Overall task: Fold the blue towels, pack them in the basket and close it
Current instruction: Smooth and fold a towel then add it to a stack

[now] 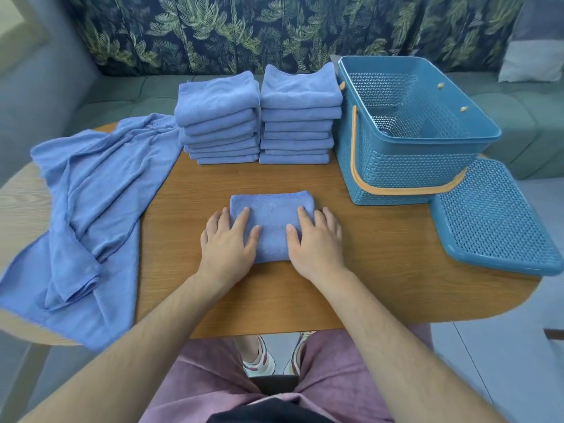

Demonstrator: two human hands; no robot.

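A folded blue towel (272,221) is pressed flat at the near middle of the wooden surface (305,184) under the left hand (227,242) and right hand (316,239), fingers straight, beside two folded stacks (259,117) and an open basket (409,135).

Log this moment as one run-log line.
step: folding | left hand: flat on folded towel | right hand: same | behind: left stack, right stack | unfolded towels: left | basket: open | lid: beside it
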